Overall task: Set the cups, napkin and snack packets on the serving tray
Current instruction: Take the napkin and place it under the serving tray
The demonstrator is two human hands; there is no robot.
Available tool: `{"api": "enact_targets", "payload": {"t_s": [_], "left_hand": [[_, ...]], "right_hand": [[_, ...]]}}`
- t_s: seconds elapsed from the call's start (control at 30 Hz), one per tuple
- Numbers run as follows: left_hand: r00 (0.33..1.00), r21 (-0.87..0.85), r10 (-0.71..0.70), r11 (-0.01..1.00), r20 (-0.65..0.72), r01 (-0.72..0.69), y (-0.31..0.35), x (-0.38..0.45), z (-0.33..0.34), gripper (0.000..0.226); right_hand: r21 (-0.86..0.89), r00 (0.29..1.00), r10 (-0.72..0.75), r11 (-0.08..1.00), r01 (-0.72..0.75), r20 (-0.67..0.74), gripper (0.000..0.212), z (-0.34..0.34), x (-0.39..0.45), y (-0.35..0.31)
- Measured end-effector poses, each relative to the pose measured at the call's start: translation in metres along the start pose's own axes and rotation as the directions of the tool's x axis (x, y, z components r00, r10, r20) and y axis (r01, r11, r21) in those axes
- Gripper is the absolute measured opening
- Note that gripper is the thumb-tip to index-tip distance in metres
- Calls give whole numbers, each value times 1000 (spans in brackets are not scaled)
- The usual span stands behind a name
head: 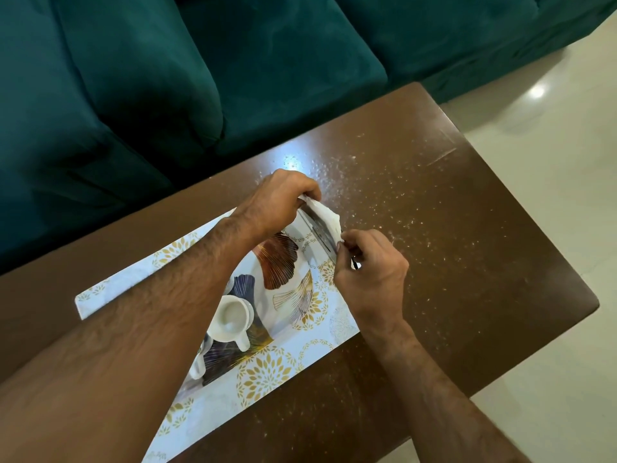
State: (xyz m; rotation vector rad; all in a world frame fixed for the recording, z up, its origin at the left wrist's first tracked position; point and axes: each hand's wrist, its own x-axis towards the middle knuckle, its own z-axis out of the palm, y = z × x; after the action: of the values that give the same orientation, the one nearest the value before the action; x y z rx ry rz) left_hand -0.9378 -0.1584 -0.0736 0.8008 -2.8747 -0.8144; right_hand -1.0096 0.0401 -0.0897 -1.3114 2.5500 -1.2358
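Napkin (323,213), soft, light and easily crumpled, lies at the serving tray's (267,292) far end, its corners pinched by left hand (283,198) and right hand (370,267), cups (232,320) nearer.

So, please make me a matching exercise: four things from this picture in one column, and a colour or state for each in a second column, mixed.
Things:
1. sofa
2. napkin
3. cup
4. table

States:
A. brown, speckled
B. white, standing on the tray
C. dark green
D. held by the left hand and the right hand

Pairs: 1-C, 2-D, 3-B, 4-A
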Motion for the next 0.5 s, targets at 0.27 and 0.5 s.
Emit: {"api": "enact_targets", "payload": {"t_s": [0.27, 0.5], "left_hand": [[994, 9, -106, 994, 3, 106, -6, 4, 12, 37], [993, -42, -111, 993, 26, 112, -8, 0, 18, 68]], "right_hand": [[7, 1000, -11, 1000, 11, 1, 8, -2, -7, 4], [-20, 1000, -1, 1000, 1, -9, 10, 4, -7, 2]]}}
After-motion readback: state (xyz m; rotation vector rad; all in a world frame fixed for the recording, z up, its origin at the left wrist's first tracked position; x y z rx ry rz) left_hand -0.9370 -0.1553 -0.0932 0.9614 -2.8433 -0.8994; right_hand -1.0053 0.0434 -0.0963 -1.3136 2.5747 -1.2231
